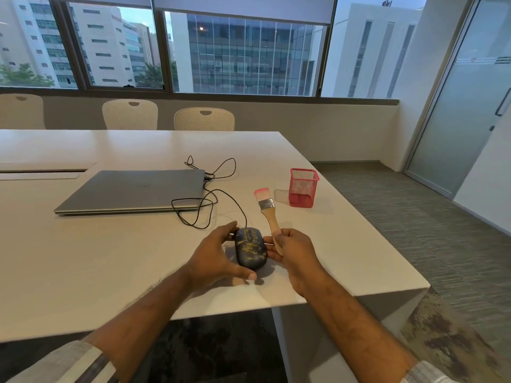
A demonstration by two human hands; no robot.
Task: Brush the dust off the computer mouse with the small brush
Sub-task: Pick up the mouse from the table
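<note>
Left hand (218,254) cupped around the mouse (251,250), right hand (290,251) apparently gripping the upright brush (266,207) handle.

The left hand (218,254) covers the near left side of the mouse (250,250), and the right hand (291,251) wraps the lower end of the brush (267,214) handle, so its tip is hidden. The logo on the laptop (132,190) lid is too blurred to read. Inside the pink cup (303,187), the mesh perhaps hides something; it cannot be told. Both sleeves are cut off by the bottom edge.
</note>
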